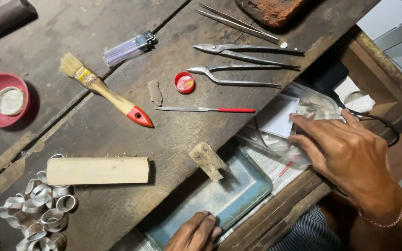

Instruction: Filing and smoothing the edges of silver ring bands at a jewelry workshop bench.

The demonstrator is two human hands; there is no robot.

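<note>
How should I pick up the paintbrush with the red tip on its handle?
Grip the paintbrush by the middle of its wooden handle, coming straight down from above. It lies flat on the workbench with bare wood around it, bristles toward the upper left and red end toward the lower right. The handle is the long, narrow part, so fingers probably close across it easily without bending the bristles.

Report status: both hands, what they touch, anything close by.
Right hand flat on clear plastic bags. Left hand on blue tray edge. Wooden peg juts over tray.
</note>
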